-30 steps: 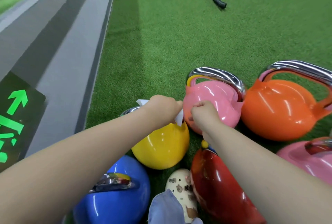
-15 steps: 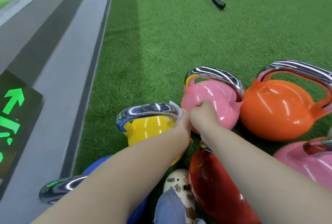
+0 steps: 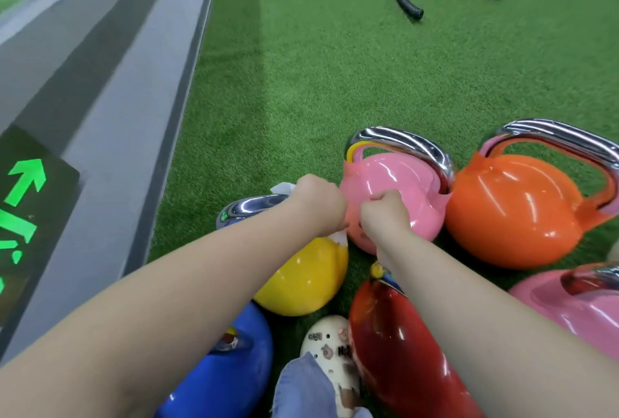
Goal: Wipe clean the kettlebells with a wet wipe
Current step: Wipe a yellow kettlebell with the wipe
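The left hand (image 3: 316, 204) gripped a white wet wipe (image 3: 283, 188) around the chrome handle (image 3: 249, 208) of the yellow kettlebell (image 3: 303, 278), while the right hand (image 3: 385, 216) was curled closed at the handle's near end, though what it held was hidden. The wipe looked soft and light, the kettlebell heavy, hard and glossy, probably slippery when wet, so the handle seemed the surest hold. It stood on the green turf (image 3: 335, 82) among other kettlebells, tilted, its handle running left to right.
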Demonstrator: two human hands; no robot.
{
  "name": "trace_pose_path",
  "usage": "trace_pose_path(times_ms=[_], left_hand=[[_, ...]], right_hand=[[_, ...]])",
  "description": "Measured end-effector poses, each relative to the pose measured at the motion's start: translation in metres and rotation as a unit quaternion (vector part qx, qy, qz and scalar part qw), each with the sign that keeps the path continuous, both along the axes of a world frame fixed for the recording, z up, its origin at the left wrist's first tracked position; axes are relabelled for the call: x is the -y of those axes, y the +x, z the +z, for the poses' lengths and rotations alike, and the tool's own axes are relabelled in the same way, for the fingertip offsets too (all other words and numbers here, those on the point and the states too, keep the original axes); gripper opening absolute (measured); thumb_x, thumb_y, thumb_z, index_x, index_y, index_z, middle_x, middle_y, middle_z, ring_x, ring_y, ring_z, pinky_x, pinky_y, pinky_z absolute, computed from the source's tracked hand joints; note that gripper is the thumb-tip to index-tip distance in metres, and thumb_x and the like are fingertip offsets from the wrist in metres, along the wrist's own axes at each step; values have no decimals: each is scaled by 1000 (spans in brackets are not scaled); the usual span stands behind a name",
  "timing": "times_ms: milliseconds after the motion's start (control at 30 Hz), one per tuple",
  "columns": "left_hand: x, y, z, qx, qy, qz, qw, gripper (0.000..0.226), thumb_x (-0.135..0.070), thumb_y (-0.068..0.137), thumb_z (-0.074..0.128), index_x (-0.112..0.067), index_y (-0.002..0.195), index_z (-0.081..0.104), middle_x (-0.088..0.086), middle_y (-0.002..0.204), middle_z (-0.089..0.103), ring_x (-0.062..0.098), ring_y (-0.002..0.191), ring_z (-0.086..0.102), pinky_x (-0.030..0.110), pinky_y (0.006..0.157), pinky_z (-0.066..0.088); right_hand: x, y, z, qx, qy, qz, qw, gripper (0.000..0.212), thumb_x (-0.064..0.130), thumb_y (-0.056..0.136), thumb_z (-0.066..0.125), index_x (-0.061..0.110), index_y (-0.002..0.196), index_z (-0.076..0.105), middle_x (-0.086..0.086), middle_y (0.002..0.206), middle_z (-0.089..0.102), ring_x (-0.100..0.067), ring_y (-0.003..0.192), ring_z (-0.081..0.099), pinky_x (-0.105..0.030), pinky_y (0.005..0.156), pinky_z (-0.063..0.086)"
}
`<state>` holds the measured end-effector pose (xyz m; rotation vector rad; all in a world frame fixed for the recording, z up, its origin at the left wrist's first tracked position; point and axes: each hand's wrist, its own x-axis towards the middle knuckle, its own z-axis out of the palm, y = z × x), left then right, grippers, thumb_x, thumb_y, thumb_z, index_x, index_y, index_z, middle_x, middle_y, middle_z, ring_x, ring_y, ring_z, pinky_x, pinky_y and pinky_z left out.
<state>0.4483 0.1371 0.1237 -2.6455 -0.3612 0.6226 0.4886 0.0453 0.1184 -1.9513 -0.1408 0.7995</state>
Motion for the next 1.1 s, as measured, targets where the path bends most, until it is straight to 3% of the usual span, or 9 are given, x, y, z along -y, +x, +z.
trace_pose_path(times_ms=[133, 233, 367, 467, 533, 700, 800, 933, 1100], left_hand=[[-17, -45, 7, 218, -24, -48, 975, 48, -55, 92, 31, -15, 88, 59, 3, 83, 62, 27, 76, 63, 29, 52, 34], [-28, -67, -5, 326, -19, -52, 944, 50, -58, 80, 34, -17, 73, 61, 1, 60, 53, 25, 50, 55, 26, 42, 32], [-38, -80, -1, 329, -79, -67, 939, 57, -61, 76, 36, -16, 91, 66, 2, 70, 61, 25, 59, 61, 28, 44, 42], [-51, -90, 7, 292, -160, 13, 943, 69, -70, 74, 34, -21, 117, 57, -1, 104, 65, 25, 95, 62, 35, 66, 48], [-58, -97, 9, 270, -180, 51, 944, 75, -74, 71, 33, -23, 123, 53, -3, 116, 61, 21, 107, 57, 35, 78, 46], [-71, -109, 5, 308, -271, 74, 909, 47, -42, 80, 67, -17, 119, 57, 1, 110, 64, 22, 101, 58, 29, 77, 39], [-74, -114, 1, 339, -317, 108, 879, 38, -30, 77, 73, -16, 110, 61, -2, 99, 65, 16, 88, 57, 25, 72, 38], [-76, -124, -9, 394, -371, 153, 827, 31, -32, 70, 67, -17, 98, 63, -3, 87, 63, 15, 78, 57, 25, 66, 40], [-74, -129, -14, 427, -365, 182, 807, 27, -19, 65, 57, -12, 91, 62, -3, 81, 57, 15, 74, 50, 24, 61, 32]], right_hand=[[0, -5, 4, 75, -32, 76, 994, 34, 4, 88, 44, 2, 122, 44, -18, 120, 54, -31, 101, 51, -30, 76, 36], [0, -17, 5, 151, -49, 177, 971, 35, 12, 89, 47, 9, 124, 45, -15, 124, 52, -32, 111, 51, -33, 82, 39], [5, -28, 9, 245, -85, 285, 923, 45, 13, 89, 45, 20, 133, 39, -10, 131, 45, -32, 117, 47, -37, 89, 39], [7, -29, 11, 275, -92, 294, 911, 48, 11, 87, 45, 22, 133, 38, -9, 132, 44, -32, 118, 47, -38, 90, 41], [6, -29, 10, 285, -92, 298, 906, 50, 10, 86, 46, 21, 134, 38, -9, 133, 45, -31, 120, 46, -38, 92, 40], [4, -30, 8, 302, -95, 314, 895, 50, 9, 84, 46, 19, 132, 40, -10, 130, 47, -31, 119, 46, -38, 92, 41], [3, -30, 6, 314, -93, 318, 890, 50, 9, 82, 46, 18, 131, 41, -10, 128, 48, -31, 116, 47, -40, 92, 42], [3, -34, 8, 384, -91, 321, 861, 52, 7, 84, 47, 16, 134, 40, -8, 131, 48, -30, 119, 44, -38, 96, 38], [-23, -42, 15, 476, -25, 392, 787, 53, 4, 79, 42, 9, 132, 46, -9, 128, 53, -32, 115, 48, -37, 96, 35]])
